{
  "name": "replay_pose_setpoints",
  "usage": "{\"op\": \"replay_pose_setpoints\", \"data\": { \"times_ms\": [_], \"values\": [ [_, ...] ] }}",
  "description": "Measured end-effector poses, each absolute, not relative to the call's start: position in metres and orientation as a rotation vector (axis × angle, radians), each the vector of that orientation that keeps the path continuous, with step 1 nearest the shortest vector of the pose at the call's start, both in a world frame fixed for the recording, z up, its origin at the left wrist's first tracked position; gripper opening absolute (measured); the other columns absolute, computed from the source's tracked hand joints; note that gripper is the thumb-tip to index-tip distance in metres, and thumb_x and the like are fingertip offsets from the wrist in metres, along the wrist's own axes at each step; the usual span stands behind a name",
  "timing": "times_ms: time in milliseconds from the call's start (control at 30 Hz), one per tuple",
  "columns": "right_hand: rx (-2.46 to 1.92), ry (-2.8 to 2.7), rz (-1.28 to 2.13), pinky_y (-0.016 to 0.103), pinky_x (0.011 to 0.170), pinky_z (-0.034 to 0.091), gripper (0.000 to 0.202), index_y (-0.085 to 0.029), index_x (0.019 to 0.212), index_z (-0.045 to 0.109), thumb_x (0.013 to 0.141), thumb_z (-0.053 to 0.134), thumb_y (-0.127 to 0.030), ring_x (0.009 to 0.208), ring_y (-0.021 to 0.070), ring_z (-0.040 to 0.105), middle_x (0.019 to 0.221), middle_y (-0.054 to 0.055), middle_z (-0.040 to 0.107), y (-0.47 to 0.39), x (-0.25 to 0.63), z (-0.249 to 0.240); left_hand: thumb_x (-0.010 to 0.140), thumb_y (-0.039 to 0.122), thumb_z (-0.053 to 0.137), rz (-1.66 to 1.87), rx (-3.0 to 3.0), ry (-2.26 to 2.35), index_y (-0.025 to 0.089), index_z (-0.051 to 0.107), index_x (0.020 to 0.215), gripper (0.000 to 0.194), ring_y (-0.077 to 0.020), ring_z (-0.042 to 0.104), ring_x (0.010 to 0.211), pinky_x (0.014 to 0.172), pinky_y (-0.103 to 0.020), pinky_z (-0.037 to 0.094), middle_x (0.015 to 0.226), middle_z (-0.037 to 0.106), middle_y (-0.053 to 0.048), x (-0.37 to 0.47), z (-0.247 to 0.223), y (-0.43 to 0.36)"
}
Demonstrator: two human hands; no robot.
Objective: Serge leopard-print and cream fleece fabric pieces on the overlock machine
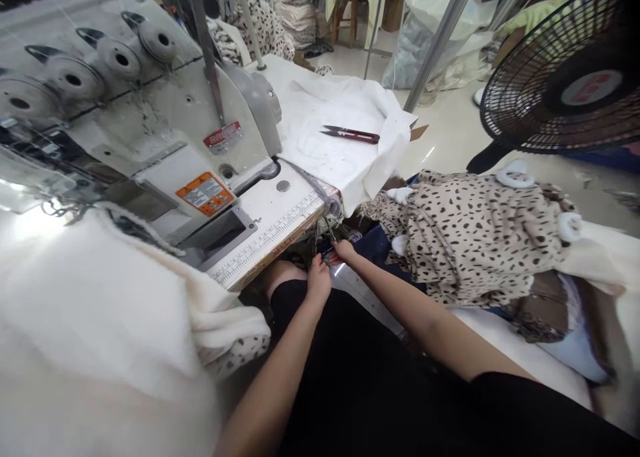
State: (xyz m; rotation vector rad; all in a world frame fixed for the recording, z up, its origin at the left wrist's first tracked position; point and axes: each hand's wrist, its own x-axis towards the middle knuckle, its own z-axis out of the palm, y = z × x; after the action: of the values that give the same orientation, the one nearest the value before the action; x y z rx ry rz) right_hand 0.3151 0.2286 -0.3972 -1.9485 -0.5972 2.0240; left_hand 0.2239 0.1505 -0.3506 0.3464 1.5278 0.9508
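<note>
In the head view, the left hand [319, 278] and the right hand [344, 251] meet low at the front edge of the white surface [295, 200], just above the person's black-clothed lap [350, 350]. At their fingertips is a thin, dark strand [316, 238], hanging below the corner of the surface, near a bunched grey cloth [331, 207]; it is too small and blurred to identify. Fingers of both hands are bent toward it, but I cannot tell whether either grip is closed on it or merely touching. A measuring scale [280, 233] runs along the surface edge, beside a sewing machine [190, 130] with an orange label [205, 193]. Farther back, a white cloth [320, 103] covers the surface, and dark red thread snips [353, 135] lie on it. Pale fleecy fabric [100, 310] fills the left foreground. To the right of the hands, spotted fabric [465, 230] with white ring-like pieces [515, 174] lies in a heap, beneath a black fan [565, 77].
</note>
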Motion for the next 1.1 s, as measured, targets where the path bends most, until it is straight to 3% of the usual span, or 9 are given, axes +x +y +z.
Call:
{"op": "replay_pose_setpoints", "data": {
  "times_ms": [133,500,1100],
  "values": [
    [-1.977,-0.616,2.026,0.037,0.078,0.048,0.029,-0.014,0.11,0.051,0.088,0.047,-0.032,0.092,0.0177,0.055,0.109,0.009,0.053,0.23,0.313,-0.397,0.081,0.017,0.052,0.965,0.413,1.548,0.014,0.049,0.114,0.033,-0.0204,0.045,0.112,0.098,-0.044,0.033,0.124,0.046,-0.01,0.222,-0.35,0.147],
    [-2.02,-0.672,1.932,0.036,0.076,0.049,0.029,-0.012,0.109,0.051,0.088,0.048,-0.032,0.089,0.0171,0.056,0.106,0.009,0.054,0.227,0.322,-0.391,0.082,0.025,0.052,0.885,0.405,1.531,0.015,0.044,0.121,0.04,-0.0247,0.038,0.119,0.1,-0.05,0.027,0.128,0.041,-0.011,0.221,-0.352,0.152],
    [-2.047,-0.984,1.794,0.033,0.072,0.05,0.027,-0.013,0.106,0.053,0.089,0.047,-0.033,0.083,0.0148,0.057,0.101,0.007,0.056,0.234,0.324,-0.408,0.081,0.022,0.053,0.906,0.393,1.489,0.014,0.047,0.117,0.037,-0.0229,0.044,0.113,0.097,-0.048,0.033,0.121,0.048,-0.011,0.222,-0.355,0.153]
  ]
}}
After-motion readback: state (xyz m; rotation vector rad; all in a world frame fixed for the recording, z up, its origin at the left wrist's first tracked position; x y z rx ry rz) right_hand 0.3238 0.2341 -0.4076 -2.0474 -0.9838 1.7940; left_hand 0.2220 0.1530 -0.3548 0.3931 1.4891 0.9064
